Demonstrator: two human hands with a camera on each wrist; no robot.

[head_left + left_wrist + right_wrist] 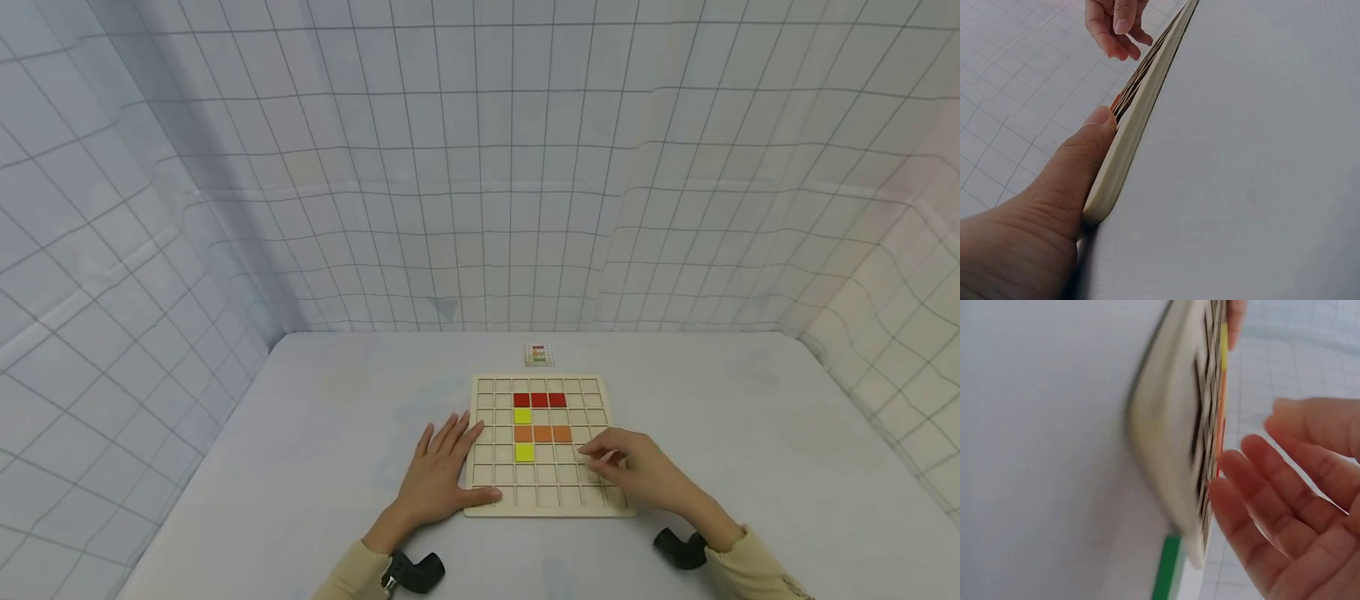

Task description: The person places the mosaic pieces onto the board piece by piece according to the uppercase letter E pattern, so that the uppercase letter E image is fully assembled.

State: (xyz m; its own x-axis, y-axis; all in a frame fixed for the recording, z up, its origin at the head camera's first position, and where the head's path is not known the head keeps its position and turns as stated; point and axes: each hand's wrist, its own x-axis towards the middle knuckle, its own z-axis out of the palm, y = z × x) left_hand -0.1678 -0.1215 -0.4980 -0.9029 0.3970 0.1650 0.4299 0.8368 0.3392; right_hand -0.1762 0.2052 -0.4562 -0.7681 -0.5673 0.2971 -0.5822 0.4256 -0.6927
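The grid board (547,497) at lower centre looked part-done, red, orange and yellow tiles (543,433) set but the green of the small card (539,355) apparently lacking, as the left hand (441,479) lay spread over its left edge and the right hand (641,473), loosely curved, held nothing visible.

Left grip (1035,225), thumb against board (1132,128) edge; right grip (1116,25) beyond.

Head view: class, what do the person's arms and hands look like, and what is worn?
The left hand and right hand wear no gloves. The left sleeve and right sleeve are pale beige. A bent black piece shows at the left cuff, another at the right.
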